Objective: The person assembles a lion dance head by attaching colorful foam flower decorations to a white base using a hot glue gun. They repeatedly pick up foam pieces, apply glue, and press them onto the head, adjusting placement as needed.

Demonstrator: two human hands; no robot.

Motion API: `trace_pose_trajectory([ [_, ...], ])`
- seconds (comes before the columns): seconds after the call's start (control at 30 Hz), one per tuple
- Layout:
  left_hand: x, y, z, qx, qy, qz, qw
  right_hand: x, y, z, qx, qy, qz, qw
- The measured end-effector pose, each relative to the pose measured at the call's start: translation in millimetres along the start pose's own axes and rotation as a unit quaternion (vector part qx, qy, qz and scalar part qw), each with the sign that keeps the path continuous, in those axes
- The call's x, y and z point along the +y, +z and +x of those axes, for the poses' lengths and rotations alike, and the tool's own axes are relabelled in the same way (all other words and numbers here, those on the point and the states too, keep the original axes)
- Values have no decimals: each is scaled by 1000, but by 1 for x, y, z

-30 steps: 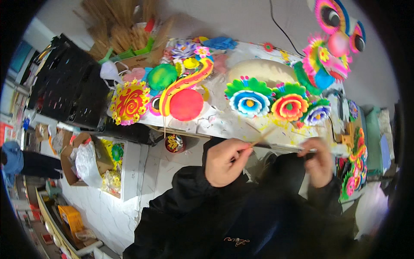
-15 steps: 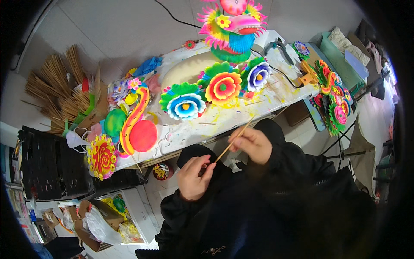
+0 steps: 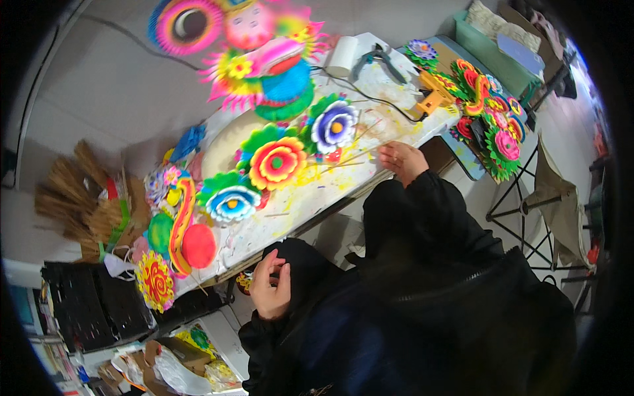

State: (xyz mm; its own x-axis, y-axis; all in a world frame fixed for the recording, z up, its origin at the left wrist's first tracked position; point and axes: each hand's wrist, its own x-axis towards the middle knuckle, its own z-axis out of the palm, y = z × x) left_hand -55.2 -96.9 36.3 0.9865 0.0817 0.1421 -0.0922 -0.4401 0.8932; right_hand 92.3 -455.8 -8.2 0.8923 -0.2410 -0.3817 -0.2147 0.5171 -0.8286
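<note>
At the table's front edge is my right hand (image 3: pixel 404 162), fingers stretched out and nothing visible in them. My left hand (image 3: pixel 271 290) hovers over my dark-clothed lap, fingers loosely bent and apart, with nothing showing between them. Thin wooden sticks (image 3: pixel 340 165) lie on the paint-stained white table (image 3: pixel 300 204), left of my right hand. Beyond them stand a purple-and-white flower (image 3: pixel 335 127), a red-and-yellow flower (image 3: pixel 277 163) and a blue-and-white flower (image 3: pixel 232 203), each with green leaves. Behind these rises a bright, fringed animal-head figure (image 3: pixel 267 66).
Pliers (image 3: pixel 382 63), a white cylinder (image 3: pixel 342 56) and an orange tool (image 3: pixel 434 94) with a cable are at the table's far right. Bundled sticks (image 3: pixel 79 198) stand left, near a curved orange piece (image 3: pixel 181 228) and a red disc (image 3: pixel 199 245). A folding stool (image 3: pixel 551 191) stands right.
The thin wooden stick pinched in my right hand is gone from both hands. My right hand has reached out to the table edge and its fingers have straightened. The view has swung right.
</note>
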Motion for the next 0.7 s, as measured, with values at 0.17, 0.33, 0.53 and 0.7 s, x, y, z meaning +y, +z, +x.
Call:
trace_pose_trajectory([
  [0.17, 1, 10, 12, -13, -9, 9, 1000, 22, -14, -9, -64, -40, 21, 997],
  [0.33, -5, 15, 22, -64, 38, 113, 991, 64, -38, -43, -54, -287, -425, 857],
  [0.53, -84, 22, 29, -215, -97, 152, 960, 79, -63, -54, -167, -397, -630, 646],
  [0.7, -153, 26, 22, -229, -299, 18, 926, 80, -60, -44, -173, -396, -611, 663],
])
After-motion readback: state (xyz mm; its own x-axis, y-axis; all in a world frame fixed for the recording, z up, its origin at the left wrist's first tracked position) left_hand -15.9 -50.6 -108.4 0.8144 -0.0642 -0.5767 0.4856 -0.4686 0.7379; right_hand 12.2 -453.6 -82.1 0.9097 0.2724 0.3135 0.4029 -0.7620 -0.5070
